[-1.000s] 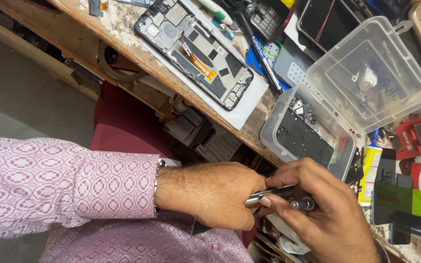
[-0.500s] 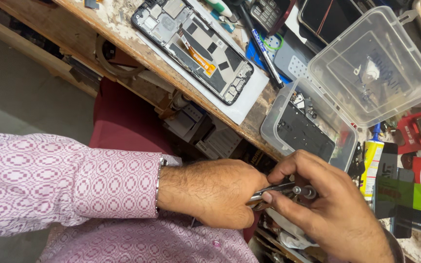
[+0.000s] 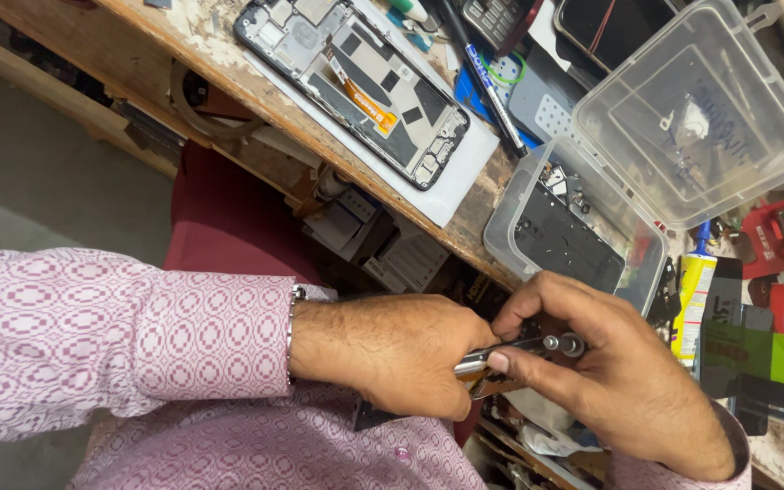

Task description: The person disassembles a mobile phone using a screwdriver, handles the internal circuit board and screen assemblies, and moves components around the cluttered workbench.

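My left hand [image 3: 392,349] is closed in a fist around the lower end of a small metal screwdriver [image 3: 537,346], below the bench edge and over my lap. My right hand [image 3: 610,381] pinches the same tool's shaft between thumb and fingers; its silver knurled end sticks out past the fingertips. A small yellowish part shows under the left fist, too hidden to identify. On the wooden bench [image 3: 229,63] above lies an opened phone [image 3: 356,86] with its back off, on a white sheet.
A clear plastic box [image 3: 510,227] with dark parts inside stands at the bench edge, its open lid [image 3: 691,118] behind it. A pen [image 3: 487,82], a glue tube [image 3: 693,290], coloured packages [image 3: 773,354] and cluttered drawers under the bench surround my hands.
The view has drifted slightly. Both hands stay locked together on the screwdriver, and my right fingers have shifted a little along its shaft.
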